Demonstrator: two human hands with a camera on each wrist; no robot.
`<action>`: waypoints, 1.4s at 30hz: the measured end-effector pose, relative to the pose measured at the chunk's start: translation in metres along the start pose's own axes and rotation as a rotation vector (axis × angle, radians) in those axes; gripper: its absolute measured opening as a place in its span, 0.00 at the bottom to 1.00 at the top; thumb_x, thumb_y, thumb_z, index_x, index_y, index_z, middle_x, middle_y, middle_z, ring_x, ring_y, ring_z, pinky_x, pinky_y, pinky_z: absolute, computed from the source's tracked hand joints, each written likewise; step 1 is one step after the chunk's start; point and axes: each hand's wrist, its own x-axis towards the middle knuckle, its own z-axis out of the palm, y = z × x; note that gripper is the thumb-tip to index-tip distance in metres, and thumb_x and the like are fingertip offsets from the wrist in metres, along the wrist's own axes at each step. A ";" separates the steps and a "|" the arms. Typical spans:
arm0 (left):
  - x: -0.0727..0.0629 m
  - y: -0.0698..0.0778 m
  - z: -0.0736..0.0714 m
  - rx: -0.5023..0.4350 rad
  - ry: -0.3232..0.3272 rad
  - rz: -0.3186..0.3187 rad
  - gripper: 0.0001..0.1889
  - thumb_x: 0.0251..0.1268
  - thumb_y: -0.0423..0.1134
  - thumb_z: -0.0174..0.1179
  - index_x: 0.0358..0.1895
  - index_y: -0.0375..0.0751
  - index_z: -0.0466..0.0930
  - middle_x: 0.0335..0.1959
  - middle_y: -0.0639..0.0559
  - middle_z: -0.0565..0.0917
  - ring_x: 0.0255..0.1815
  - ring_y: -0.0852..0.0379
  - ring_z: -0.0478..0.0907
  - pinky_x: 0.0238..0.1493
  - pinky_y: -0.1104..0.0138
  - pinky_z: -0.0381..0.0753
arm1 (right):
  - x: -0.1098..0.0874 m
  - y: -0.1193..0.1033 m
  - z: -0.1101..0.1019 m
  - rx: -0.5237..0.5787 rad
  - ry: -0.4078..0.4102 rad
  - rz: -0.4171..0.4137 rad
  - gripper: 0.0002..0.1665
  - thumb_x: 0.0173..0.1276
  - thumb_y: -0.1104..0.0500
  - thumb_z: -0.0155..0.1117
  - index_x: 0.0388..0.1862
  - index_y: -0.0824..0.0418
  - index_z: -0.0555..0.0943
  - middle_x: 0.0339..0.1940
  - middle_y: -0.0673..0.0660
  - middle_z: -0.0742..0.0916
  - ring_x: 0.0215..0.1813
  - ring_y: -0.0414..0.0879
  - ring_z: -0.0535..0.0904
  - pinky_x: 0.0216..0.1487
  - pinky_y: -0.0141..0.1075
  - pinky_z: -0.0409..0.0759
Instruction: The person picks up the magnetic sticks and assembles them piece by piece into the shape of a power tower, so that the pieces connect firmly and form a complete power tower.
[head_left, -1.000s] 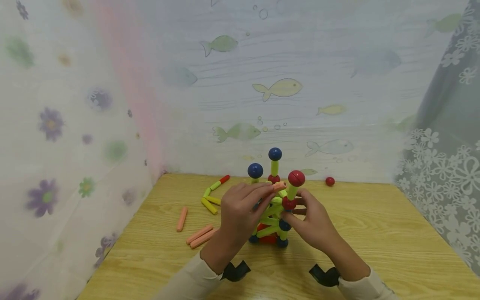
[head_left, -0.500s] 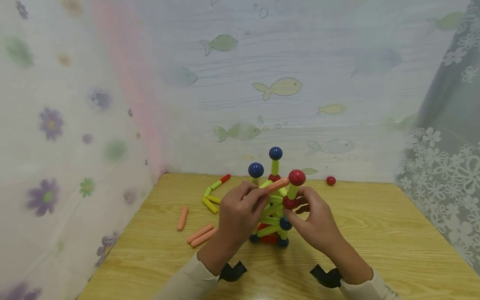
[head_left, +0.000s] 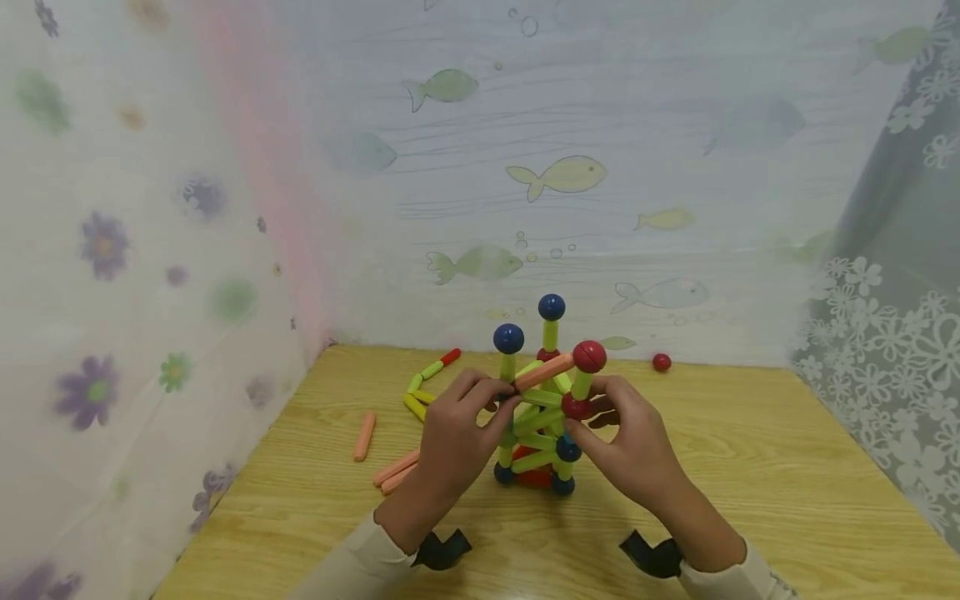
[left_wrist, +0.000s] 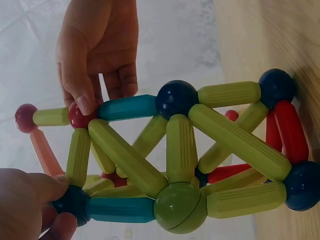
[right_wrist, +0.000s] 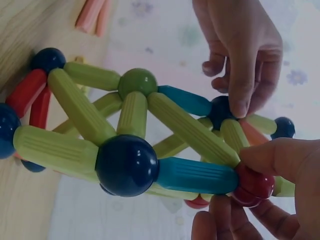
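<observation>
A tower of magnetic sticks and balls [head_left: 542, 419] stands upright between both hands. My left hand [head_left: 459, 433] pinches a dark blue ball [left_wrist: 73, 205] at its upper left corner, thumb on one side and fingers on the other. From that corner an orange stick [head_left: 543, 372] slants up to the top red ball [head_left: 589, 357], and its lower end lies at the left fingertips. My right hand [head_left: 630, 437] holds the lower red ball [right_wrist: 254, 183] between thumb and fingers. Two blue balls [head_left: 551, 307] top other posts. In the head view, fingers cover the left corner.
Loose orange sticks [head_left: 364, 437] lie on the wooden table [head_left: 300, 517] to the left. Behind them is a chain of yellow and red sticks [head_left: 427, 372]. One red ball [head_left: 662, 362] sits at the back right. Printed curtains [head_left: 480, 208] stand behind the table.
The left hand has moved slightly left and down with the orange stick's lower end. The stick's upper end now meets the top red ball. The right hand has stayed on the tower.
</observation>
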 end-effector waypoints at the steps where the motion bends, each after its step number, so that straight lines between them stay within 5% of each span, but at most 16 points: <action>1: -0.001 -0.001 -0.001 -0.012 -0.003 -0.009 0.08 0.62 0.38 0.75 0.42 0.43 0.89 0.36 0.52 0.81 0.33 0.60 0.83 0.34 0.72 0.84 | 0.000 0.000 0.000 -0.003 0.000 -0.003 0.25 0.65 0.62 0.76 0.59 0.54 0.78 0.50 0.47 0.84 0.47 0.43 0.86 0.45 0.39 0.88; 6: -0.001 -0.001 -0.002 -0.012 -0.011 -0.004 0.13 0.66 0.38 0.72 0.52 0.44 0.90 0.37 0.52 0.81 0.31 0.60 0.81 0.31 0.74 0.81 | -0.001 -0.003 0.002 -0.009 0.028 -0.053 0.23 0.70 0.60 0.72 0.61 0.54 0.79 0.51 0.47 0.84 0.47 0.41 0.84 0.45 0.38 0.87; 12: 0.003 0.003 0.002 0.131 -0.047 0.051 0.18 0.69 0.43 0.70 0.60 0.46 0.87 0.26 0.57 0.81 0.18 0.64 0.64 0.23 0.74 0.58 | 0.000 -0.005 -0.001 -0.001 0.112 -0.106 0.12 0.78 0.64 0.61 0.57 0.54 0.82 0.47 0.45 0.85 0.44 0.39 0.83 0.46 0.29 0.84; 15: 0.005 0.006 0.005 0.164 -0.072 0.050 0.19 0.70 0.44 0.68 0.62 0.45 0.86 0.25 0.57 0.84 0.17 0.64 0.64 0.23 0.73 0.53 | 0.001 -0.005 -0.001 0.011 0.118 -0.091 0.10 0.79 0.64 0.59 0.54 0.55 0.83 0.44 0.44 0.85 0.40 0.39 0.84 0.45 0.26 0.83; 21: 0.007 0.008 0.005 0.135 -0.056 0.018 0.15 0.71 0.42 0.68 0.57 0.44 0.88 0.31 0.56 0.89 0.20 0.65 0.73 0.23 0.74 0.54 | 0.001 -0.006 0.000 0.023 0.105 -0.044 0.10 0.80 0.62 0.58 0.54 0.53 0.83 0.43 0.44 0.85 0.36 0.38 0.80 0.39 0.28 0.81; 33: 0.007 0.004 0.007 0.152 -0.001 0.054 0.14 0.68 0.43 0.71 0.53 0.44 0.89 0.23 0.58 0.82 0.18 0.65 0.67 0.24 0.72 0.54 | 0.001 -0.002 0.002 0.052 0.066 -0.004 0.11 0.80 0.56 0.61 0.57 0.50 0.83 0.47 0.43 0.85 0.42 0.40 0.86 0.46 0.29 0.84; 38: 0.003 -0.002 0.008 0.136 0.032 0.012 0.13 0.63 0.45 0.74 0.39 0.42 0.82 0.25 0.55 0.79 0.20 0.63 0.71 0.23 0.72 0.67 | 0.001 -0.001 0.004 0.084 0.037 0.023 0.12 0.78 0.56 0.64 0.58 0.50 0.83 0.49 0.45 0.86 0.47 0.42 0.85 0.48 0.31 0.85; 42: 0.000 -0.007 0.007 0.081 -0.013 -0.068 0.13 0.66 0.46 0.73 0.41 0.42 0.81 0.31 0.54 0.81 0.29 0.61 0.79 0.30 0.71 0.80 | 0.001 -0.002 0.004 0.070 0.023 0.021 0.14 0.75 0.56 0.68 0.57 0.50 0.83 0.48 0.45 0.86 0.46 0.41 0.84 0.47 0.35 0.86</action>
